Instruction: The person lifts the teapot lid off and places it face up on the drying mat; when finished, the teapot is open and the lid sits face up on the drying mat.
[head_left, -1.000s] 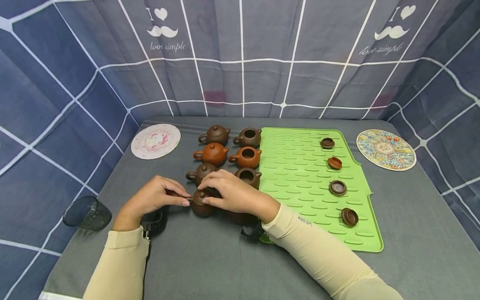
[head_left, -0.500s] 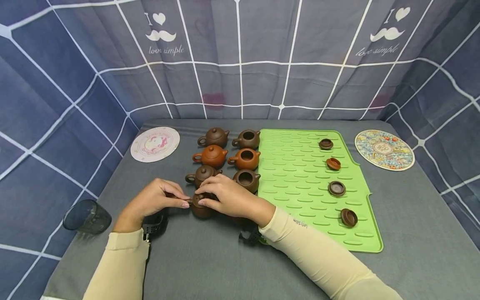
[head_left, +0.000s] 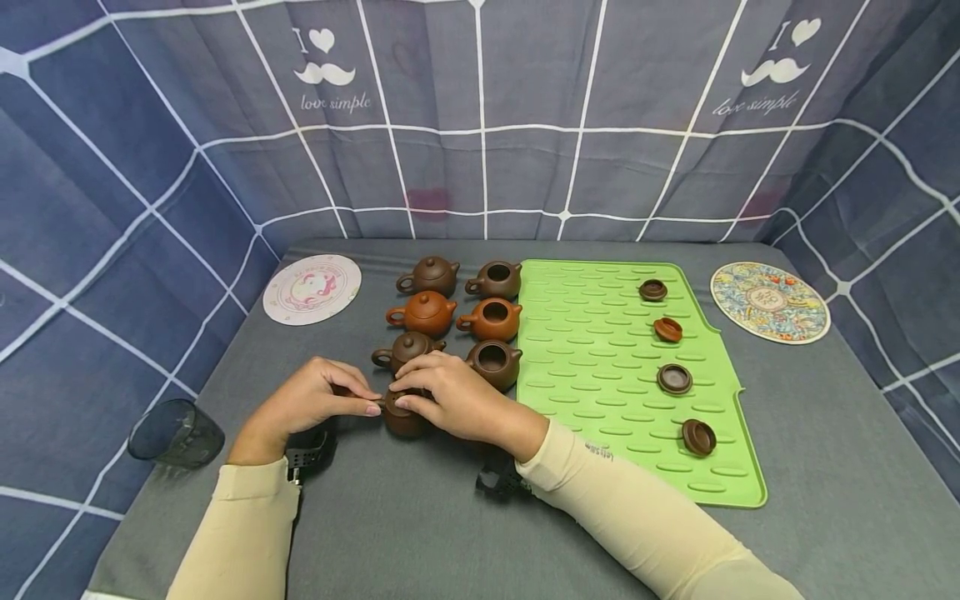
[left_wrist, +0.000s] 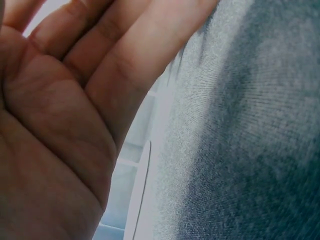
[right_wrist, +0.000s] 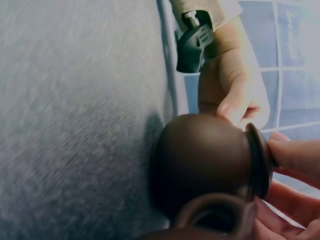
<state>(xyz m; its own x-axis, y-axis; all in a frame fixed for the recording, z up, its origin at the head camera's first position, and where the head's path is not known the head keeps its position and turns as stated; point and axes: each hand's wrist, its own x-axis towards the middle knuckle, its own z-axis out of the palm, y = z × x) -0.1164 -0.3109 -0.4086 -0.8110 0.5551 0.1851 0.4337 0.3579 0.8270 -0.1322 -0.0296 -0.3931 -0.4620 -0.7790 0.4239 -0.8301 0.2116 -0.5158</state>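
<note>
My left hand point(head_left: 311, 396) pinches the handle of a small brown teapot point(head_left: 405, 423) between thumb and fingers at the near end of the left row. Over the pot's top, my right hand point(head_left: 468, 398) holds its lid point(right_wrist: 260, 160) by fingertips. Seen from the right wrist, the lid is at the pot's mouth and looks slightly tilted; whether it is fully seated I cannot tell. Behind stands a lidded brown teapot point(head_left: 408, 350), partly covered by the right hand. Another pot's handle point(right_wrist: 215, 210) shows close in the right wrist view. The left wrist view shows only palm, fingers and cloth.
Lidded teapots point(head_left: 423, 312) form the left column, lidless ones point(head_left: 495, 319) the right. Several loose lids point(head_left: 675, 379) lie on a green mat point(head_left: 592, 333). A dark glass point(head_left: 176, 433) is at far left. Round coasters point(head_left: 313, 289) lie at both back corners.
The right hand shifts very slightly over the lid, and its fingers now cover more of the lid's top. My left hand keeps its pinch on the handle. The teapots and loose lids stay put.
</note>
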